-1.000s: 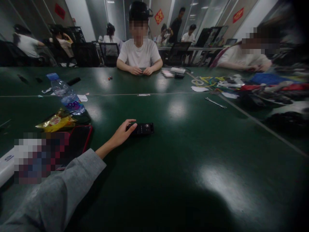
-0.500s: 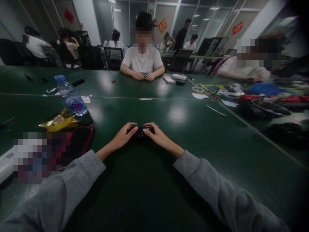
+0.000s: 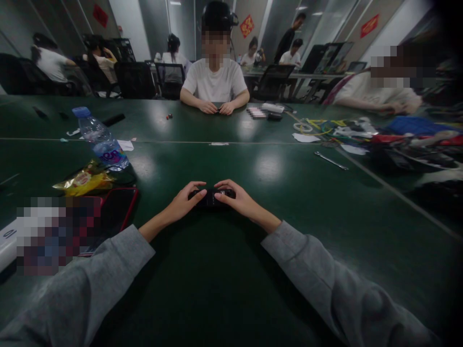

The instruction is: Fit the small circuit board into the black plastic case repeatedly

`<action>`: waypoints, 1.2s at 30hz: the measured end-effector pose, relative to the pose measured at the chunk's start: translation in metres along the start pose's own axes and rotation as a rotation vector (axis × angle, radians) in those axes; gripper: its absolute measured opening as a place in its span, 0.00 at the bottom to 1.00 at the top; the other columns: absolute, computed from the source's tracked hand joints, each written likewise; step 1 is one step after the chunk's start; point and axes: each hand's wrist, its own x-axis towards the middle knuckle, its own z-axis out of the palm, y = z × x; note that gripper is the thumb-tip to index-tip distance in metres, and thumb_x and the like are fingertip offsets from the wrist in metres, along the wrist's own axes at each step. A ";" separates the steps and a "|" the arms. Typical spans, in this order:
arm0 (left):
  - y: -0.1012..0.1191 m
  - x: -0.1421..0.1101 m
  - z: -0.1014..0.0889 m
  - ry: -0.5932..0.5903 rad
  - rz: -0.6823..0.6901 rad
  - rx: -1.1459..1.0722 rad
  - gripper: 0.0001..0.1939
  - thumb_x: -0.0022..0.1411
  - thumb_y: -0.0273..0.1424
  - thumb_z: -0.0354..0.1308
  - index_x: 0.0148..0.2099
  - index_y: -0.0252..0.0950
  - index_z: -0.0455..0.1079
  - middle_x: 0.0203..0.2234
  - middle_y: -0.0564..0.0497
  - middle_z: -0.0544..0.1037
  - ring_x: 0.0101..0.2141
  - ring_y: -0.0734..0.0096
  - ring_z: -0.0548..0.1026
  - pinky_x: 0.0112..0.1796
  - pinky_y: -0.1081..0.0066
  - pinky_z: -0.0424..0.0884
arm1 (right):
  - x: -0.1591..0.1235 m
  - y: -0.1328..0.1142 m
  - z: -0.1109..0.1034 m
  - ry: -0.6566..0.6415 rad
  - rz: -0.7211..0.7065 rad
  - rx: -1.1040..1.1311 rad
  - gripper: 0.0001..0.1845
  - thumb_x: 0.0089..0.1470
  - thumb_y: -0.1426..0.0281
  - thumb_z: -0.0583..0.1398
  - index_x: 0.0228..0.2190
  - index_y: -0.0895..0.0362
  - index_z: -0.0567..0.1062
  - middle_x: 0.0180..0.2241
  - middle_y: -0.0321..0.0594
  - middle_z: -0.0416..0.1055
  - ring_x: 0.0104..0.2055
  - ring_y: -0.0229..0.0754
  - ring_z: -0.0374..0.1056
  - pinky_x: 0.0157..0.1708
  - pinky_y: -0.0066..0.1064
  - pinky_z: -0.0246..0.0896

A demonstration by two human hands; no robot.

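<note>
A small black device (image 3: 211, 199), its exact kind too dark to make out, sits between my hands just in front of me at the table. My left hand (image 3: 184, 200) grips its left end, thumb on the top and fingers curled round the far side. On the right end, my right hand (image 3: 238, 200) holds it the same way, the thumb lying beside a small pale patch. Both hands are closed on the device, and its underside is hidden.
Left of my arm lie a red-edged phone (image 3: 117, 209), a yellow snack packet (image 3: 85, 180) and a leaning plastic bottle (image 3: 104, 142). To the right are a wrench (image 3: 331, 160) and tangled cables (image 3: 325, 126). A person (image 3: 216, 82) sits across the green table (image 3: 217, 289).
My view has shifted slightly, so the far people and the right-side items sit a little differently in it. Both hands keep their hold on the black device.
</note>
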 end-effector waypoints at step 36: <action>-0.006 0.001 0.003 0.064 0.150 0.112 0.32 0.59 0.41 0.62 0.63 0.42 0.56 0.58 0.41 0.66 0.57 0.52 0.66 0.55 0.48 0.63 | 0.001 0.007 0.009 0.285 -0.015 -0.245 0.21 0.58 0.52 0.56 0.44 0.54 0.70 0.43 0.45 0.67 0.46 0.46 0.65 0.48 0.42 0.62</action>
